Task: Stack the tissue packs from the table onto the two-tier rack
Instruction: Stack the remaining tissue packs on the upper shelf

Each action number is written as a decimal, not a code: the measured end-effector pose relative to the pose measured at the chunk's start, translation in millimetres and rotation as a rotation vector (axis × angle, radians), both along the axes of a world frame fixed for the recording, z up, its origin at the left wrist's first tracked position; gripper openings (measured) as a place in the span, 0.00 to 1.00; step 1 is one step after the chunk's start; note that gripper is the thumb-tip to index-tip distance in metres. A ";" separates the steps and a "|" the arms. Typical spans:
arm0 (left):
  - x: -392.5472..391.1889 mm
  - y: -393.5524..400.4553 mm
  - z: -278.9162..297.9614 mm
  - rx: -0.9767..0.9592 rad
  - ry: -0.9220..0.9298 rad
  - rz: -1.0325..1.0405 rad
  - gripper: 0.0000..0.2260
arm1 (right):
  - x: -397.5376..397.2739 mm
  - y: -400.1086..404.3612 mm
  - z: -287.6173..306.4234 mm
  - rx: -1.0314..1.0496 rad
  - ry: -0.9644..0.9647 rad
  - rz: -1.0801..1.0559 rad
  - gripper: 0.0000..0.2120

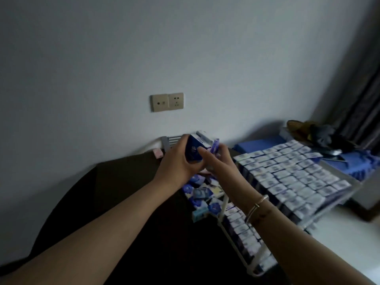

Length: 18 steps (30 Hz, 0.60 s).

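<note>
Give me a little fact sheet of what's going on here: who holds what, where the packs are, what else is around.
left hand: grips a bundle of tissue packs from the left side
right hand: holds the same bundle from the right; bracelet on the wrist
bundle height: raised above the loose packs lying on the dark table
rack: white, right of the hands; top tier covered with rows of packs, lower tier also holds packs
wall: double socket
far right: curtain

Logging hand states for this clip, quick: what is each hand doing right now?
Left hand: grips a bunch of tissue packs, fingers curled round them.
Right hand: pinches the same bunch from the other side.
</note>
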State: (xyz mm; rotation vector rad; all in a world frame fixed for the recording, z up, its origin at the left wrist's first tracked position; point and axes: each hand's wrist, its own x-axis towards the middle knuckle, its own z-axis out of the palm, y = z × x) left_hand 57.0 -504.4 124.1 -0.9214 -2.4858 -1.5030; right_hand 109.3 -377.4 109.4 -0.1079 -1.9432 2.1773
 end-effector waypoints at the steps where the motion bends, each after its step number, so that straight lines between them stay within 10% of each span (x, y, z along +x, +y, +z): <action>1: 8.9 14.3 11.3 0.016 0.032 -0.029 0.19 | 8.3 9.4 12.9 -0.007 0.029 -0.047 0.22; 10: 53.8 178.6 49.5 0.052 -0.003 -0.296 0.29 | 60.7 176.4 56.0 -0.019 0.145 -0.215 0.19; 18: 55.6 303.3 11.0 -0.346 -0.044 -0.398 0.23 | 88.4 351.1 13.5 -0.061 -0.050 -0.248 0.14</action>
